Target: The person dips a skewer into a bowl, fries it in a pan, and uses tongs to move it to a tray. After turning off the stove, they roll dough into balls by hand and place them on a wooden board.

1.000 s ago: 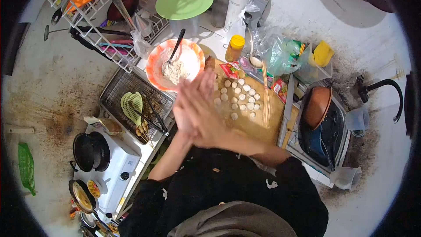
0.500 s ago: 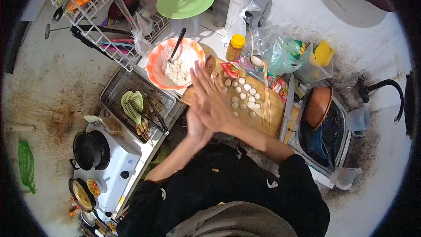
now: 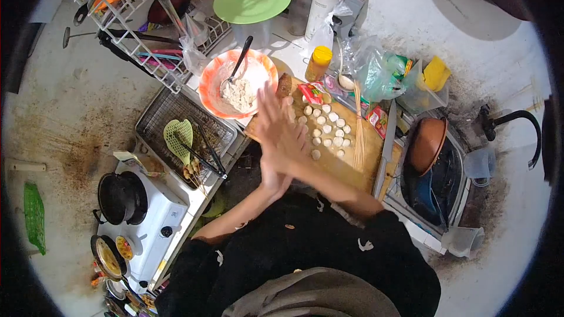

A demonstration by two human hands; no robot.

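Palm against palm, my right hand (image 3: 277, 132) lies over my left hand (image 3: 274, 171), above the near left edge of a wooden cutting board (image 3: 346, 167). The fingers of both are stretched out flat, slightly blurred by motion. Whatever may be between the palms is hidden. Several small pale dough balls (image 3: 321, 120) lie on the board, just right of my hands. Beyond my fingertips stands an orange and white bowl (image 3: 207, 91) with pale, crumbly dough (image 3: 239, 95) and a black-handled spoon (image 3: 242, 57) in it.
Right on the board are thin wooden skewers (image 3: 359, 135) and a large knife (image 3: 386, 147). A red packet (image 3: 313, 93) and yellow-lidded jar (image 3: 318, 63) stand behind. Left are a rack tray (image 3: 154, 123) and stove (image 3: 158, 205) with a black pan (image 3: 121, 198); a sink (image 3: 452, 191) is right.
My joined hands have shifted slightly right and rubbed against each other, with left fingertips now showing past the right hand. The view has moved a little; the dough balls and bowl stay put.
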